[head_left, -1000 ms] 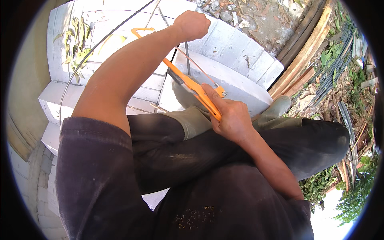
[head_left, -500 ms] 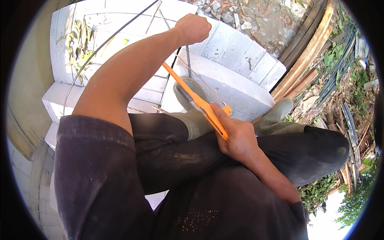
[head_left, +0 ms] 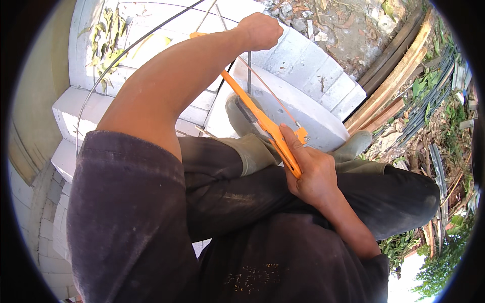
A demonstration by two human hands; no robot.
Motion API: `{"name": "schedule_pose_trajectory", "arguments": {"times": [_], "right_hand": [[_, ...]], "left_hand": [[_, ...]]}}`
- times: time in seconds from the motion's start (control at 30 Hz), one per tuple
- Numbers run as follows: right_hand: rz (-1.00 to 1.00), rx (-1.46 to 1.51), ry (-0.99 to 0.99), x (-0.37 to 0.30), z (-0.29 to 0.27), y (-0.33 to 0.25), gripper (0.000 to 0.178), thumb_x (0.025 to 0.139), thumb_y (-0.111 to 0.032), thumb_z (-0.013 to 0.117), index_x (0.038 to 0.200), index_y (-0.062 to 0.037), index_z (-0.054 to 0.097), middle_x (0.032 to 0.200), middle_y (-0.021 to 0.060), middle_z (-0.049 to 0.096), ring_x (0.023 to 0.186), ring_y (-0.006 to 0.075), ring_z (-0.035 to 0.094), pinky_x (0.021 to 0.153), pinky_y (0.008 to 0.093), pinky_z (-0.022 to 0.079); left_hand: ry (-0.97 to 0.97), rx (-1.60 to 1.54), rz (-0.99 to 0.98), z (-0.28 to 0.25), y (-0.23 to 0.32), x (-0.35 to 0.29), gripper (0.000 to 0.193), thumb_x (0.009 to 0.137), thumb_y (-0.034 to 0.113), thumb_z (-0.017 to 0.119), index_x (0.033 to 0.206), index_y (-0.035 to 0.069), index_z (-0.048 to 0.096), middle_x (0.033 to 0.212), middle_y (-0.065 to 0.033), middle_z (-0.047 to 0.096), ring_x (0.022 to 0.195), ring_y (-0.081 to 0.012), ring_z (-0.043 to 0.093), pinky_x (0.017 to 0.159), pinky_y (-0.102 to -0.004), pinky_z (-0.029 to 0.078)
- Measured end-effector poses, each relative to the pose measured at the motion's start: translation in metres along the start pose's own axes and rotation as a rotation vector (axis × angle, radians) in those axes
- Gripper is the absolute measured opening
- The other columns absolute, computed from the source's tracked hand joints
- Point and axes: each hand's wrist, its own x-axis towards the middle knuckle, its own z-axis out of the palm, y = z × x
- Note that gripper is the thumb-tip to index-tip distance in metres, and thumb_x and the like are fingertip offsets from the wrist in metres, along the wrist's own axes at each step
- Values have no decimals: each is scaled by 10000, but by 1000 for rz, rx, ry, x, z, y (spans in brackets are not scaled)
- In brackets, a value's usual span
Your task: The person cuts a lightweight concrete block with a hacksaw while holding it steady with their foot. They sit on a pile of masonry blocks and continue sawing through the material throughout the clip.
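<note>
My right hand [head_left: 314, 174] is wrapped round the handle of an orange hacksaw [head_left: 263, 120]. The saw slants up and left, its far end passing under my left forearm. Its thin blade [head_left: 270, 90] crosses a dark metal rod [head_left: 249, 76] just below my left hand [head_left: 261, 31]. That hand is closed in a fist, with the rod coming out beneath it; the fingers' inner side is hidden. My boots [head_left: 237, 113] are below the saw, close to the rod's lower end.
Pale blocks [head_left: 308, 70] form a stepped surface ahead. A long dark bent rod [head_left: 116, 59] arcs across the left, near wilted leaves [head_left: 108, 43]. Timber planks [head_left: 391, 86], thin dark rods [head_left: 429, 98] and rubble [head_left: 298, 22] lie on the right and far side.
Both hands, the hacksaw and the rod appear shifted slightly right in the picture, along with the whole view. Both hands keep their grips.
</note>
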Motion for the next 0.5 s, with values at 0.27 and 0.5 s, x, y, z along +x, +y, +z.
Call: {"name": "schedule_pose_trajectory", "arguments": {"times": [0.27,0.5], "right_hand": [[6,-28,-36,-4,-8,-5,802,743,-86,739,1513,-85,517,670,67,620,602,288,633,548,438,505],[47,-25,-36,-29,-8,-4,763,774,-80,725,1509,-96,522,654,92,607,591,308,631,553,436,509]], "left_hand": [[84,-24,6,13,-2,5,247,927,179,568,846,11,730,852,-165,745,803,-332,747,749,-444,602],[87,-34,10,12,-5,1,258,926,186,567,826,17,735,846,-169,748,783,-334,747,744,-450,602]]}}
